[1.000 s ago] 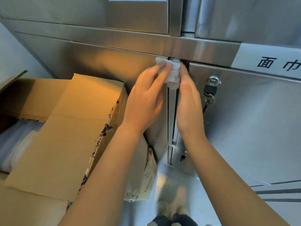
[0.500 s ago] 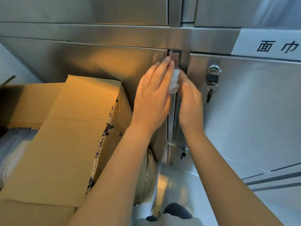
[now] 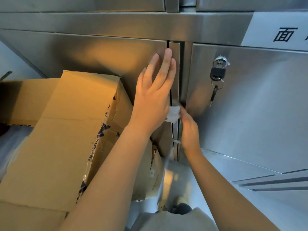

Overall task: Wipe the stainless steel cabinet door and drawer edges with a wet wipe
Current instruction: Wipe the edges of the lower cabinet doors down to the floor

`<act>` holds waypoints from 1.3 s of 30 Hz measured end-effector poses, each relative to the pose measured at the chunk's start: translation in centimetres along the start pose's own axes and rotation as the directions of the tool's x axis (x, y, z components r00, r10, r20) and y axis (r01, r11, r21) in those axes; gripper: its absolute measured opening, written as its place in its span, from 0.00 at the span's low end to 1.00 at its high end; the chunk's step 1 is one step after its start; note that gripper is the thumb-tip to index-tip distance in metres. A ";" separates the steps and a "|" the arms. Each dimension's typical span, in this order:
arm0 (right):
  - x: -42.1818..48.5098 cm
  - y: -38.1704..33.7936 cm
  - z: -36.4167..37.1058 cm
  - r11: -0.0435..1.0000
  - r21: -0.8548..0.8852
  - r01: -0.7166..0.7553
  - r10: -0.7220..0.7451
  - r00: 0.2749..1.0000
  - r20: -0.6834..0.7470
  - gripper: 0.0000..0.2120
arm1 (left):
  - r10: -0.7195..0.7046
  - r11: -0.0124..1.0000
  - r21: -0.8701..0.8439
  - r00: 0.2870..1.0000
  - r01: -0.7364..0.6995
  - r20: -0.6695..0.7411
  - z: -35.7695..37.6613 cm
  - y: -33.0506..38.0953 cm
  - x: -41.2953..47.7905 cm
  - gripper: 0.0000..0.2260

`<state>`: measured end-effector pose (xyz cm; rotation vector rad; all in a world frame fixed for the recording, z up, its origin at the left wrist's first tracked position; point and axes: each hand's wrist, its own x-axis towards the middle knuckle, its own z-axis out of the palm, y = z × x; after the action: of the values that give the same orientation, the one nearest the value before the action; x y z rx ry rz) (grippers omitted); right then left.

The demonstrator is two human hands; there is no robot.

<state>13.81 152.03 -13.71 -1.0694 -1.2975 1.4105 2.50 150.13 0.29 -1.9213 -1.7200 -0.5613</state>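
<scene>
Steel cabinet door [image 3: 100,55] beside cardboard box [image 3: 66,130]

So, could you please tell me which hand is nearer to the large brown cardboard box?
Left. The left hand rests on the steel door just right of the box; the right hand, pinching the white wipe, is farther right.

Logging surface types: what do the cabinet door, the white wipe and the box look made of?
Cabinet door: likely brushed stainless steel; grey, fine grain, soft reflections. Wipe: thin white paper or nonwoven, crumpled in the right hand. Box: brown corrugated cardboard, matte, creased, printed tape along an edge.
</scene>
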 end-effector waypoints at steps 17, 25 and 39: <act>2.3 14.2 -1.5 0.741 -0.485 -0.464 0.573 0.814 0.098 0.17 | -0.003 1.000 -0.017 1.000 0.003 -0.003 0.1 -0.6 0.0 0.30; 3.0 15.1 -1.4 0.729 -0.399 -0.556 0.627 0.777 0.062 0.19 | 0.000 0.999 0.035 1.000 0.000 -0.026 0.4 -0.5 0.1 0.29; -0.1 3.4 -0.6 0.945 -0.062 -0.320 0.325 0.940 0.105 0.20 | -0.005 0.999 0.040 1.000 0.005 -0.004 0.2 0.0 0.0 0.26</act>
<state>14.20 151.93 -17.16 -1.2925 -1.2786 1.7147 2.47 150.25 0.11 -1.8877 -1.7213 -0.5276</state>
